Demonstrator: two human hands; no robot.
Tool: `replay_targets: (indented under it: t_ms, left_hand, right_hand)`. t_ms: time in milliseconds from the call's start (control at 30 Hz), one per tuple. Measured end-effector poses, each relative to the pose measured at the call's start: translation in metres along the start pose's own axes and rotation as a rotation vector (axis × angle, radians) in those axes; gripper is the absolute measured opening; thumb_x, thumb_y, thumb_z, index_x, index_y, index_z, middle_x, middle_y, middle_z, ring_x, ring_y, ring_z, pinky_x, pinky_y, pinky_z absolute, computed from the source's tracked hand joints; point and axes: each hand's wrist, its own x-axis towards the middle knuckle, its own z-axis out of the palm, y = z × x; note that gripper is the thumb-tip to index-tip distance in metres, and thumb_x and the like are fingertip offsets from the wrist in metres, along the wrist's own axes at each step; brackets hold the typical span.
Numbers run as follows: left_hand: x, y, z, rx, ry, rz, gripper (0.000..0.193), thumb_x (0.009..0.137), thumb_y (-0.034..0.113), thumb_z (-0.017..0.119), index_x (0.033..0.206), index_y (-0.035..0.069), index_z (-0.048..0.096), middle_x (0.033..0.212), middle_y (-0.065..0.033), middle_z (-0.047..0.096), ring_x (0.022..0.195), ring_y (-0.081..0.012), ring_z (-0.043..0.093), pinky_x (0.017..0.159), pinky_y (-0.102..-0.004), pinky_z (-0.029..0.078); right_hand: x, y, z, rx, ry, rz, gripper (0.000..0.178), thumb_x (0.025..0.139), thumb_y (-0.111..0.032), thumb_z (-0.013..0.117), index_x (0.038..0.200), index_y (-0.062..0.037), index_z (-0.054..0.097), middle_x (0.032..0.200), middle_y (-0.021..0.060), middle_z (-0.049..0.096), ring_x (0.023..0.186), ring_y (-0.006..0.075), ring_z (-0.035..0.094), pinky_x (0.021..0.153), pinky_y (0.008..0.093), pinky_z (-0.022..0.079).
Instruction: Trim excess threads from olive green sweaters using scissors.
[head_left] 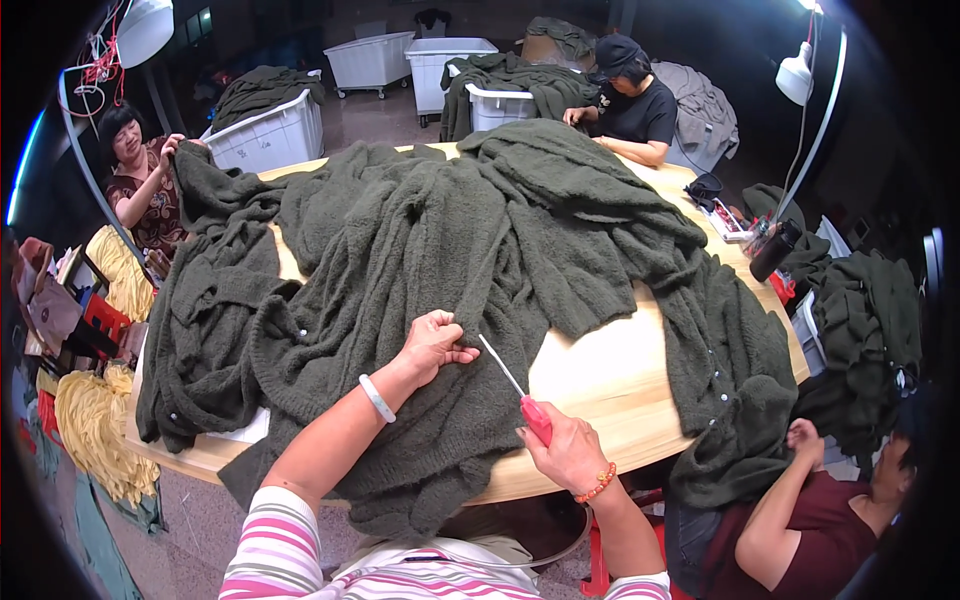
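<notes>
Table edge [650, 447] near right hand [567, 450], wood [612, 370] beside tool [536, 416]

A pale wood-grained table [600, 385] stands on speckled grey floor [195, 520]. A white bell-shaped lamp [794, 78] hangs upper right.

The left forearm [345, 430] slants up and inward, the left grip [437, 347] pinching with curled fingers; the right forearm [628, 525] angles inward, the right grip [565, 455] curled firmly, nearer the body.
</notes>
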Motion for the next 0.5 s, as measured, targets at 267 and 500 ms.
replay_targets:
  t_ms: [267,500]
  left_hand:
    - [-0.002,0.003,-0.002,0.137,0.079,-0.103,0.016,0.087,0.002,0.059,0.099,-0.005,0.051,0.080,-0.0112,0.060,0.070,-0.0291,0.072,0.057,-0.0322,0.060]
    - [0.003,-0.011,0.000,0.107,-0.009,-0.062,0.015,0.082,0.005,0.064,0.078,-0.004,0.053,0.074,-0.0097,0.059,0.062,-0.0273,0.070,0.050,-0.0313,0.058]
  right_hand:
    - [0.003,0.000,0.007,0.048,0.000,-0.024,0.036,0.087,-0.029,0.065,0.119,-0.0117,0.059,0.082,0.0212,0.068,0.078,0.0426,0.065,0.071,0.0505,0.051]
    - [0.001,0.018,0.013,0.115,-0.007,-0.016,0.032,0.087,-0.011,0.064,0.119,-0.0054,0.062,0.078,0.0117,0.069,0.064,0.0199,0.068,0.064,0.0354,0.053]
